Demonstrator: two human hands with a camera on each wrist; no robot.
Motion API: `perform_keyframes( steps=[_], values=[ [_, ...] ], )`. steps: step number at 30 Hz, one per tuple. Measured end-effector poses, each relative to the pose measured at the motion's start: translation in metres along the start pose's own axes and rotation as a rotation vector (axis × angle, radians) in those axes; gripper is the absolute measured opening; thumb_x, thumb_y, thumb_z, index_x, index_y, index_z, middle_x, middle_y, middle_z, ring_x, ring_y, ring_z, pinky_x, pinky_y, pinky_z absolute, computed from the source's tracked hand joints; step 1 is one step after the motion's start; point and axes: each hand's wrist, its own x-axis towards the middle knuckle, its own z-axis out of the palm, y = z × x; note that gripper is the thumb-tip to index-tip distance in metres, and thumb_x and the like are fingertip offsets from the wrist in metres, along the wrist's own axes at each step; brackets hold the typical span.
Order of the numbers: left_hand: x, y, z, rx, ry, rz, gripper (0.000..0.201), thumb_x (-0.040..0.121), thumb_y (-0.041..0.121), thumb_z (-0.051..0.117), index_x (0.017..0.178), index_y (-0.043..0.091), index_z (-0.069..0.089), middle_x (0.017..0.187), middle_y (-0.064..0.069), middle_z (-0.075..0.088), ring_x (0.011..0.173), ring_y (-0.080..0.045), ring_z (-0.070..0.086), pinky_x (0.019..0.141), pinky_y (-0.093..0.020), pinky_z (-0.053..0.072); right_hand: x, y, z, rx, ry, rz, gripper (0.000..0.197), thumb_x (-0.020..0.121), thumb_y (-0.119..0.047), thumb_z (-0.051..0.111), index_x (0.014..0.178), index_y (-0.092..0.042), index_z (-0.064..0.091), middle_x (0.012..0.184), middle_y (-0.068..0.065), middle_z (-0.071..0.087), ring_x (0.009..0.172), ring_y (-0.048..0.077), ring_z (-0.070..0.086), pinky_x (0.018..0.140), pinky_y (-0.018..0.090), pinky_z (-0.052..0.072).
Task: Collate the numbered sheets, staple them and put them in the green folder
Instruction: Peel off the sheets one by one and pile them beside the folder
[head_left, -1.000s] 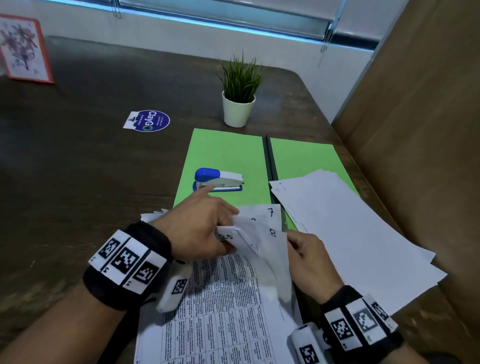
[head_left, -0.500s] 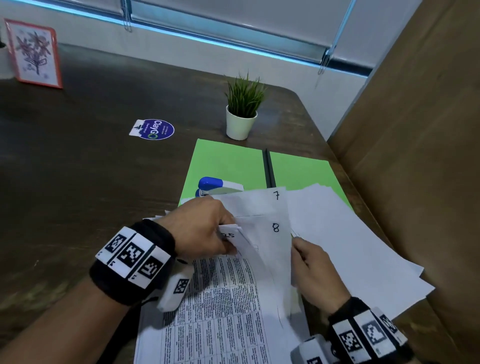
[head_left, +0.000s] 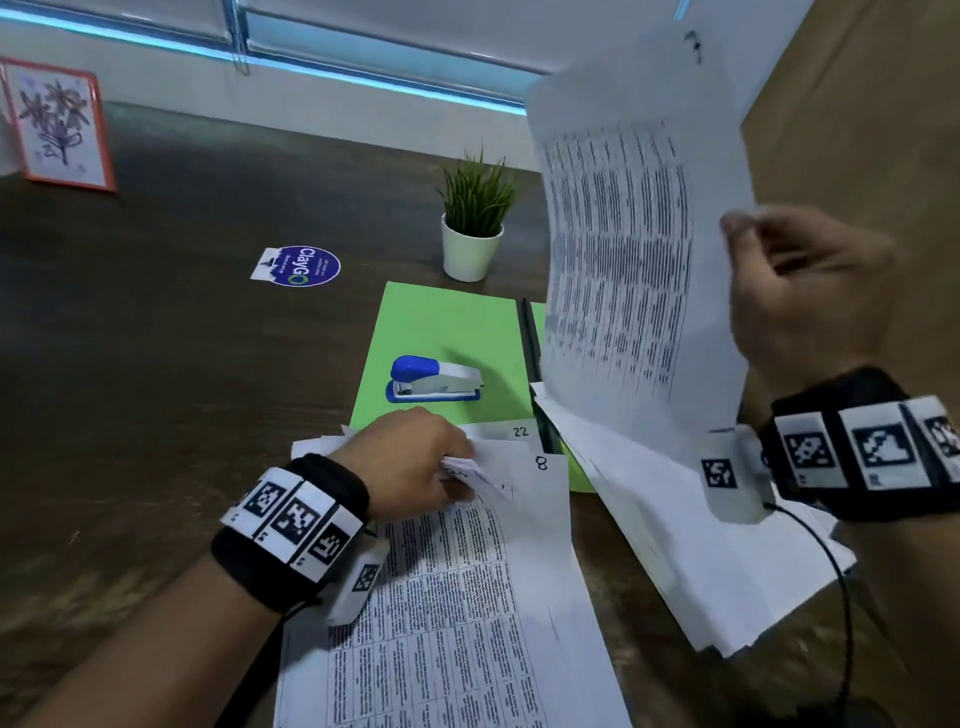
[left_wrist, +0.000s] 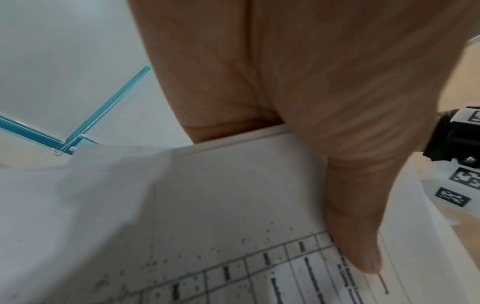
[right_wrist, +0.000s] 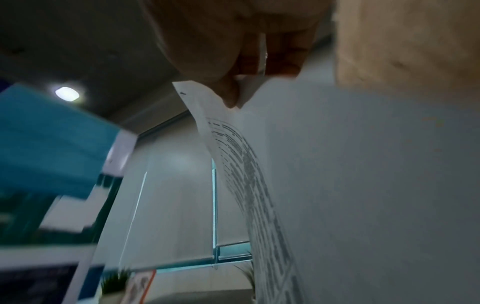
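Right hand (head_left: 802, 291) pinches one printed sheet (head_left: 628, 249) by its edge, lifted at about 2 o'clock over the green folder (head_left: 441, 332). Left hand (head_left: 410, 457) at 7 o'clock grips what looks like folded-back corners of the numbered stack (head_left: 467, 597).

Right hand (head_left: 802, 291) raised, fingers pinched — left hand (head_left: 415, 460) low, fingers curled.

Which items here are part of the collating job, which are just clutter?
Job: lifted sheet pinched by right hand; sheet pile under left hand; side stack; stapler; green folder.
Clutter: potted plant; round sticker; framed picture.
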Motion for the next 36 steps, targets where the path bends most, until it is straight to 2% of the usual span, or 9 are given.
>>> perform_keyframes(
  steps=[3, 6, 11, 13, 16, 21, 24, 30, 36],
  values=[
    [0.001, -0.001, 0.002, -0.009, 0.001, 0.001, 0.011, 0.086, 0.037, 0.072, 0.087, 0.026, 0.074, 0.084, 0.010, 0.071, 0.078, -0.009, 0.064, 0.072, -0.033, 0.053, -0.005, -0.002, 0.004, -0.301, -0.043, -0.317, 0.024, 0.096, -0.022, 0.059, 0.081, -0.010, 0.072, 0.070, 0.010, 0.066, 0.062, 0.029, 0.056, 0.056, 0.037, 0.043],
    [0.002, -0.001, 0.004, -0.022, 0.000, -0.006, 0.011, 0.086, 0.038, 0.073, 0.091, 0.028, 0.076, 0.088, 0.012, 0.072, 0.081, -0.008, 0.065, 0.075, -0.033, 0.053, -0.032, -0.009, 0.011, -0.501, -0.169, -0.515, 0.018, 0.090, -0.007, 0.062, 0.073, -0.009, 0.065, 0.063, 0.007, 0.055, 0.059, 0.026, 0.046, 0.051, 0.032, 0.026],
    [0.002, 0.000, 0.005, -0.025, 0.008, 0.008, 0.012, 0.086, 0.037, 0.073, 0.093, 0.028, 0.077, 0.091, 0.010, 0.073, 0.084, -0.011, 0.066, 0.075, -0.034, 0.053, -0.097, -0.001, 0.036, -0.599, -0.743, -0.564, 0.020, 0.063, 0.003, 0.074, 0.072, -0.010, 0.063, 0.064, 0.006, 0.053, 0.061, 0.027, 0.051, 0.047, 0.031, 0.026],
    [0.002, 0.001, 0.005, -0.022, 0.000, 0.005, 0.012, 0.087, 0.037, 0.073, 0.094, 0.028, 0.077, 0.092, 0.010, 0.074, 0.086, -0.011, 0.066, 0.077, -0.033, 0.052, -0.115, -0.001, 0.046, -0.691, -0.994, -0.489, 0.016, 0.069, -0.001, 0.071, 0.081, -0.009, 0.064, 0.075, 0.008, 0.061, 0.072, 0.029, 0.058, 0.050, 0.031, 0.030],
    [0.001, 0.000, 0.006, -0.026, -0.003, -0.004, 0.014, 0.088, 0.039, 0.072, 0.096, 0.029, 0.077, 0.095, 0.012, 0.073, 0.089, -0.011, 0.066, 0.079, -0.033, 0.051, -0.132, 0.010, 0.057, -0.841, -1.192, -0.198, 0.024, 0.092, -0.005, 0.044, 0.107, -0.012, 0.061, 0.107, 0.006, 0.065, 0.104, 0.027, 0.059, 0.067, 0.031, 0.040],
    [0.002, -0.001, 0.008, -0.035, 0.008, -0.009, 0.013, 0.088, 0.039, 0.072, 0.096, 0.030, 0.077, 0.093, 0.012, 0.073, 0.089, -0.012, 0.065, 0.078, -0.032, 0.051, -0.139, 0.028, 0.070, -0.912, -1.228, -0.089, 0.026, 0.093, -0.006, 0.045, 0.109, -0.016, 0.064, 0.112, 0.005, 0.065, 0.108, 0.027, 0.059, 0.075, 0.031, 0.046],
    [0.003, -0.002, 0.008, -0.032, 0.005, -0.003, 0.014, 0.088, 0.040, 0.071, 0.096, 0.030, 0.077, 0.094, 0.012, 0.073, 0.089, -0.013, 0.066, 0.078, -0.034, 0.051, -0.144, 0.038, 0.074, -0.914, -1.155, -0.078, 0.026, 0.096, -0.020, 0.045, 0.114, -0.016, 0.063, 0.118, 0.006, 0.060, 0.115, 0.028, 0.052, 0.081, 0.035, 0.045],
    [0.005, -0.006, 0.011, -0.040, 0.003, 0.005, 0.013, 0.088, 0.039, 0.071, 0.096, 0.030, 0.077, 0.093, 0.013, 0.073, 0.088, -0.012, 0.065, 0.077, -0.033, 0.051, -0.152, 0.071, 0.074, -0.749, -1.151, 0.420, 0.059, 0.095, -0.062, 0.033, 0.128, -0.015, 0.051, 0.129, 0.014, 0.056, 0.120, 0.037, 0.049, 0.095, 0.045, 0.045],
    [0.006, -0.008, 0.015, -0.046, 0.010, 0.012, 0.012, 0.088, 0.040, 0.073, 0.094, 0.031, 0.077, 0.092, 0.015, 0.072, 0.086, -0.009, 0.065, 0.075, -0.031, 0.051, -0.153, 0.081, 0.059, -0.632, -1.197, 0.546, 0.068, 0.091, -0.070, 0.035, 0.131, -0.018, 0.050, 0.133, 0.012, 0.056, 0.120, 0.033, 0.053, 0.097, 0.044, 0.046]
  ],
)
